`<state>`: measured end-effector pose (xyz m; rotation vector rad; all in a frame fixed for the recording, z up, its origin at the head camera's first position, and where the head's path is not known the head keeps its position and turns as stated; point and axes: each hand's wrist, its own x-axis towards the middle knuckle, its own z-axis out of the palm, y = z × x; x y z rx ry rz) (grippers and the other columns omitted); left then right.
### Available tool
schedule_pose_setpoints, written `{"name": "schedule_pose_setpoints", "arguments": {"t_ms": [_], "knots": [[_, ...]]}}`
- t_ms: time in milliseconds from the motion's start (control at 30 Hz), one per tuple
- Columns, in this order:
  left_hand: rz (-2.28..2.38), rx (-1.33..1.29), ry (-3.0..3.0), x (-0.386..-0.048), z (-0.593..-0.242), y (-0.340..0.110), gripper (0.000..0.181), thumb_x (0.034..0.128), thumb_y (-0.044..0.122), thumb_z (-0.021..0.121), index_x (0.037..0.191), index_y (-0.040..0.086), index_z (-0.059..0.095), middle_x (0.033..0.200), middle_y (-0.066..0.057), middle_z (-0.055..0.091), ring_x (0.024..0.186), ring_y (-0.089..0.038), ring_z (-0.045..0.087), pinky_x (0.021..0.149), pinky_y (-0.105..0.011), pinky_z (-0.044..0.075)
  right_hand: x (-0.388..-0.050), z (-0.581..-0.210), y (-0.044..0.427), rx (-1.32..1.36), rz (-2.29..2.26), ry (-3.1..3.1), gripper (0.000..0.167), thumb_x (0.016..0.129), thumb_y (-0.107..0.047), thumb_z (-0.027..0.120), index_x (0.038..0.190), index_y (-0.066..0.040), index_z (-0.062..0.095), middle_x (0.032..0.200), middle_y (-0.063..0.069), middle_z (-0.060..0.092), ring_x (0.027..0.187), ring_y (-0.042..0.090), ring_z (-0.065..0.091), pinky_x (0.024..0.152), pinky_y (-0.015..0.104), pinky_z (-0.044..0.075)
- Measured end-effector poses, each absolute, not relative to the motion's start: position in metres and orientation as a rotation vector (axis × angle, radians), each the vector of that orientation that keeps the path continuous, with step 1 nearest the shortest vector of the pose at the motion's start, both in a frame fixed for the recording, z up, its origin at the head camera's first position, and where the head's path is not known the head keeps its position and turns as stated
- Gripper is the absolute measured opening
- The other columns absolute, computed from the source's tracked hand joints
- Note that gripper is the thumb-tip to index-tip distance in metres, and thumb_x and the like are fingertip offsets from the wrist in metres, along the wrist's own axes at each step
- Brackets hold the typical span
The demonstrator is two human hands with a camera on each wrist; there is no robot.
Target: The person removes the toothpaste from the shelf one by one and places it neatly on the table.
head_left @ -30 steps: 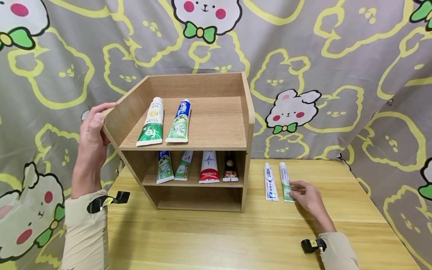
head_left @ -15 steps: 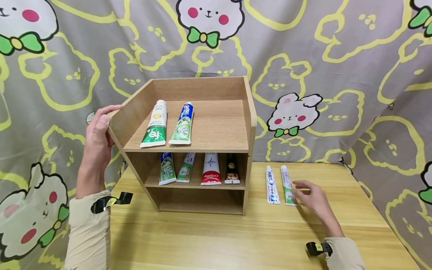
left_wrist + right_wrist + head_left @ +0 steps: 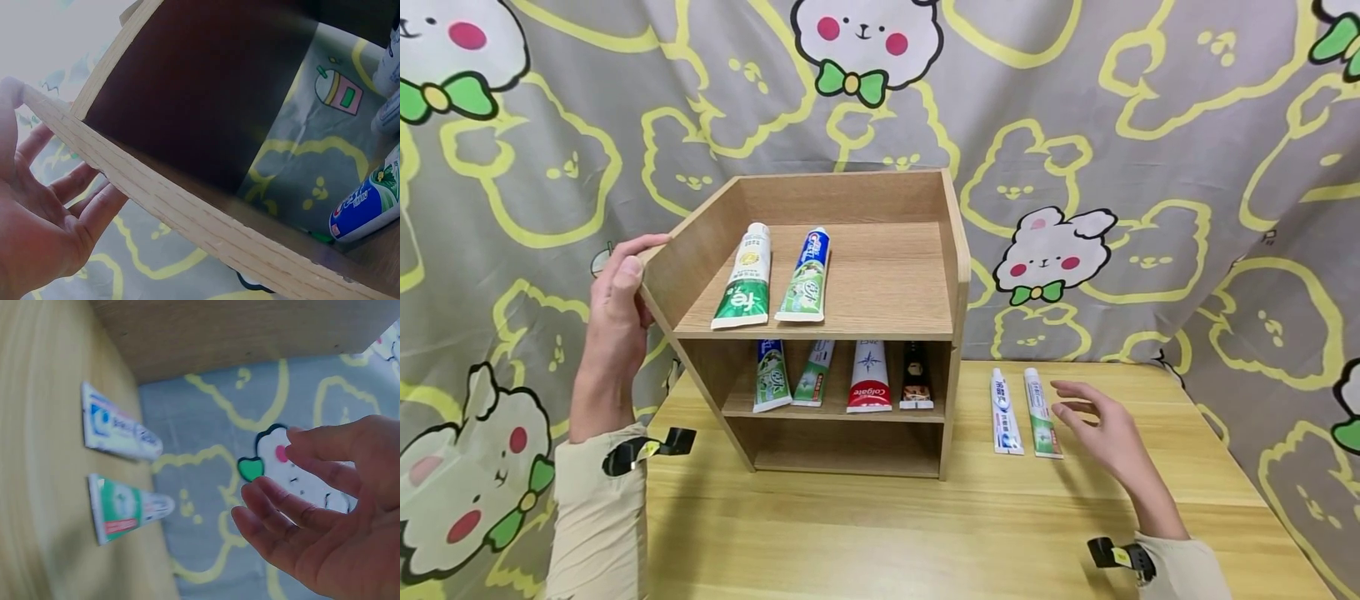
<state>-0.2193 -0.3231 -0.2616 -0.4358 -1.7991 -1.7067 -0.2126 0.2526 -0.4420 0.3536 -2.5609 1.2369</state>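
My left hand (image 3: 617, 325) grips the upper left side panel of a small wooden shelf (image 3: 887, 279). In the left wrist view its fingers (image 3: 103, 209) lie against the panel's outer side and the thumb is at the edge. My right hand (image 3: 1108, 433) is held above the table, fingers loosely bent, with nothing in it. Just left of it lies a green-and-white toothpaste tube (image 3: 1041, 417), apart from the fingers. Beside that tube is a white-and-blue toothpaste tube (image 3: 1004, 417). In the right wrist view both tubes lie flat, caps toward the curtain.
On the shelf's top level lie a white-and-green tube (image 3: 745, 279) and a blue-and-green tube (image 3: 805, 279). Several tubes, including a red-and-white Colgate tube (image 3: 869, 383) and a black tube (image 3: 916, 379), fill the middle level. A patterned curtain (image 3: 1150, 167) hangs behind the table (image 3: 850, 542).
The right hand has let go of the green-and-white toothpaste tube and drawn back to the right. The tube stays on the table. My left hand keeps its grip on the shelf.
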Motion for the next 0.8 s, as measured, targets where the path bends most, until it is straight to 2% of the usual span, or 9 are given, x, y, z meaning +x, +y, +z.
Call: {"name": "schedule_pose_setpoints", "arguments": {"t_ms": [100,167,233,333,400,633,800], "knots": [[-1.718,-0.432,-1.782,-0.219,-0.262,-0.322,0.042,0.0983,0.025,0.048,0.132,0.007,0.067,0.122,-0.016,0.051,0.093,-0.028,0.047,0.057,-0.029,0.032,-0.208,-0.435,0.25,0.377,1.206,-2.526,0.035,0.102,-0.015,0.064,0.136,-0.004,0.063,0.134,0.019,0.064,0.111,0.03,0.067,0.086,0.03,0.056],[-1.732,-0.427,-1.769,-0.219,-0.263,-0.322,0.042,0.0979,0.025,0.049,0.131,0.006,0.067,0.12,-0.017,0.052,0.089,-0.028,0.047,0.054,-0.029,0.031,-0.205,-0.431,0.248,0.388,1.209,-2.499,0.035,0.102,-0.015,0.064,0.136,-0.006,0.063,0.134,0.017,0.065,0.109,0.014,0.066,0.082,0.016,0.051],[-1.745,-0.425,-1.762,-0.22,-0.263,-0.321,0.042,0.0977,0.025,0.05,0.131,0.006,0.067,0.117,-0.017,0.053,0.085,-0.028,0.047,0.051,-0.028,0.03,-0.201,-0.427,0.246,0.395,1.233,-2.461,0.035,0.101,-0.013,0.065,0.136,-0.007,0.064,0.133,0.015,0.065,0.107,0.001,0.063,0.081,0.009,0.046],[-1.756,-0.422,-1.757,-0.22,-0.263,-0.321,0.042,0.0976,0.025,0.049,0.13,0.006,0.068,0.114,-0.017,0.053,0.079,-0.027,0.047,0.047,-0.028,0.028,-0.195,-0.419,0.242,0.411,1.274,-2.4,0.035,0.1,-0.009,0.066,0.134,-0.006,0.065,0.132,0.015,0.066,0.105,-0.006,0.062,0.082,0.007,0.046],[-1.758,-0.422,-1.757,-0.22,-0.263,-0.321,0.042,0.0978,0.025,0.049,0.13,0.006,0.068,0.113,-0.018,0.053,0.078,-0.027,0.047,0.047,-0.027,0.029,-0.19,-0.413,0.238,0.415,1.301,-2.367,0.035,0.099,-0.007,0.067,0.134,-0.007,0.066,0.131,0.013,0.066,0.106,-0.003,0.063,0.084,0.008,0.047],[-1.768,-0.411,-1.771,-0.219,-0.263,-0.321,0.043,0.0988,0.026,0.049,0.132,0.007,0.066,0.121,-0.018,0.053,0.093,-0.031,0.052,0.058,-0.028,0.047,-0.175,-0.391,0.225,0.459,1.343,-2.299,0.039,0.096,-0.003,0.069,0.135,-0.01,0.066,0.13,-0.001,0.066,0.112,0.004,0.063,0.093,0.012,0.047],[-1.758,-0.412,-1.768,-0.22,-0.262,-0.322,0.043,0.0984,0.026,0.049,0.132,0.007,0.066,0.12,-0.018,0.053,0.092,-0.031,0.051,0.056,-0.028,0.043,-0.167,-0.379,0.215,0.548,1.388,-2.221,0.042,0.094,0.006,0.068,0.134,-0.006,0.066,0.127,0.004,0.065,0.115,0.012,0.063,0.095,0.018,0.049]]}}
